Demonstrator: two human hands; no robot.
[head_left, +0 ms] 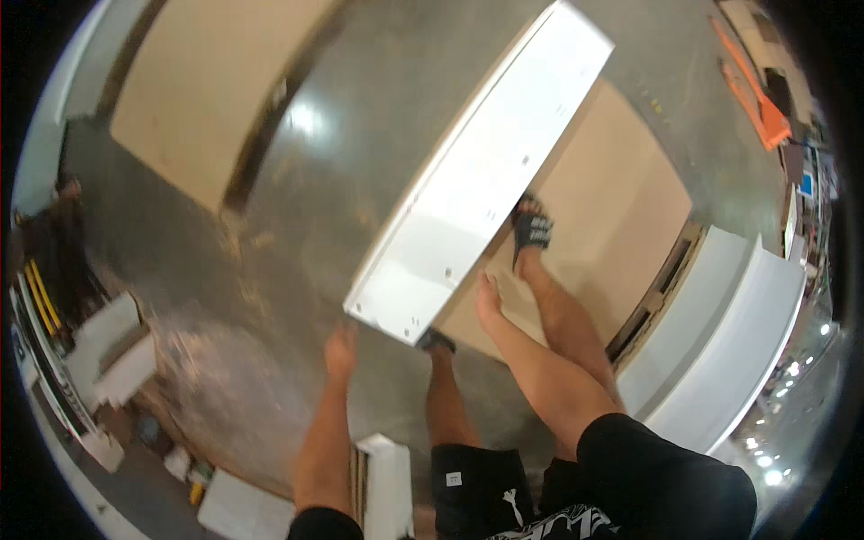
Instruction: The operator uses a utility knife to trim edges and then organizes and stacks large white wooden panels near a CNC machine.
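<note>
A long white panel (472, 171) with several small holes and fittings slants across the middle, its near end low and its far end at the upper right. Just below its near left corner is my left hand (340, 353), blurred by motion; whether it touches the panel I cannot tell. Beside the panel's right edge, my right hand (489, 304) is held with its fingers straight and nothing in it. Under and right of the panel lies a large brown board (621, 189), and my right foot in a black slide sandal (533, 230) stands over it.
Another brown board (211, 90) lies at the upper left on the grey floor (306, 207). White boards (720, 324) are stacked at the right. An orange pallet jack (765, 117) stands at the far right. Clear plastic wrap (225, 369) and scraps lie at the left.
</note>
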